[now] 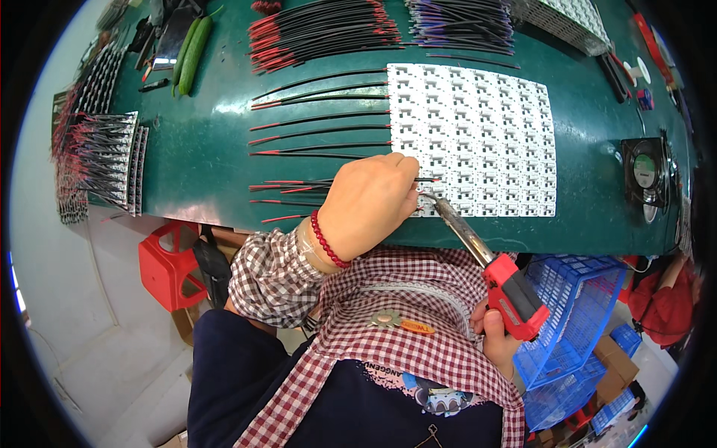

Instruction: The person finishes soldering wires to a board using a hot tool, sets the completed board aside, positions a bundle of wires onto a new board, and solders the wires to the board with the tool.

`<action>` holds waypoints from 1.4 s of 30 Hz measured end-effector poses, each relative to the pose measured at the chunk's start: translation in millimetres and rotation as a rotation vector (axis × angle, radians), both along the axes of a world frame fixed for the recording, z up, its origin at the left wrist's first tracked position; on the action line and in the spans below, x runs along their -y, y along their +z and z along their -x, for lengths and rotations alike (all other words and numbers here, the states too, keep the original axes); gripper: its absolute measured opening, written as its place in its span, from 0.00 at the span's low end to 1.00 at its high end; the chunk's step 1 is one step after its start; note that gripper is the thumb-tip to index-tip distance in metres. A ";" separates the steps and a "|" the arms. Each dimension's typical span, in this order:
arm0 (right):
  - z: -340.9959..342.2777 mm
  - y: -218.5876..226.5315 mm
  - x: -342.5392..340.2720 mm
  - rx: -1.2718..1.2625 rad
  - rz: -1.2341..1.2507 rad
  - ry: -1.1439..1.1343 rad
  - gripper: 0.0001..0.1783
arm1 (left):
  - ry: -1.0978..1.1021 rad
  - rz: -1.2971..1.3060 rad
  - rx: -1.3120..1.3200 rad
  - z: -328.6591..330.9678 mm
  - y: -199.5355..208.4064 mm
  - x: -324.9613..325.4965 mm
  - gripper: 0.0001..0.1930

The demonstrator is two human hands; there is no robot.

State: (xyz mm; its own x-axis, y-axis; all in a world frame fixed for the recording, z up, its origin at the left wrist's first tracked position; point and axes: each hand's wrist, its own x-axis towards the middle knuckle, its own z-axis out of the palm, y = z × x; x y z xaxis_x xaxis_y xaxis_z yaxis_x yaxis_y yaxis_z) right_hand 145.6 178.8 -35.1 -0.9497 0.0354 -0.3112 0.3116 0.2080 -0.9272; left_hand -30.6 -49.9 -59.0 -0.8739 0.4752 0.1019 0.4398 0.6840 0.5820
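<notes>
My left hand (373, 196) reaches over the near left corner of a white circuit board panel (478, 127), fingertips pinched together. Black wires (299, 187) with red ends run under and through this hand, and one dark wire end pokes out past its fingers over the panel. In my right hand (497, 340), low at the front of the apron, is a red and black soldering iron (514, 297). Its bent metal tip meets the panel's left edge close to my left fingertips. Farther back, several more black wires (321, 116) stretch left from that same edge.
Behind the panel lie bundles of red-tipped black wires (328, 33) and purple-tipped wires (459, 26). Wired boards (112, 160) stand at left near cucumbers (194, 56). A small fan (646, 172) is at right. Below the green table are a red stool (164, 265) and blue crates (567, 299).
</notes>
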 end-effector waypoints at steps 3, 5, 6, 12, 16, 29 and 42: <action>-0.3 3.1 3.5 -0.019 0.092 -0.124 0.24 | 0.011 0.008 0.003 -1.7 0.3 0.5 0.04; -0.4 2.3 3.3 -0.039 0.106 -0.163 0.24 | 0.017 0.013 0.004 -3.4 0.2 -0.6 0.05; 0.7 2.2 2.8 -0.039 0.106 -0.163 0.24 | 0.034 0.014 0.017 -4.5 0.5 -1.1 0.05; 1.1 -5.3 0.3 -0.024 0.088 -0.076 0.23 | 0.083 -0.001 0.027 -9.4 -0.8 -1.9 0.06; 1.1 -8.1 0.8 -0.016 0.100 -0.098 0.23 | 0.121 -0.002 0.045 -11.3 -2.5 -5.5 0.06; 2.9 -2.5 1.7 -0.016 0.069 -0.171 0.29 | 0.226 -0.110 0.041 -20.9 -7.7 -9.8 0.08; 17.7 5.2 -1.1 -0.150 0.168 -0.232 0.29 | 0.149 -0.193 -0.045 -5.5 -0.6 0.9 0.05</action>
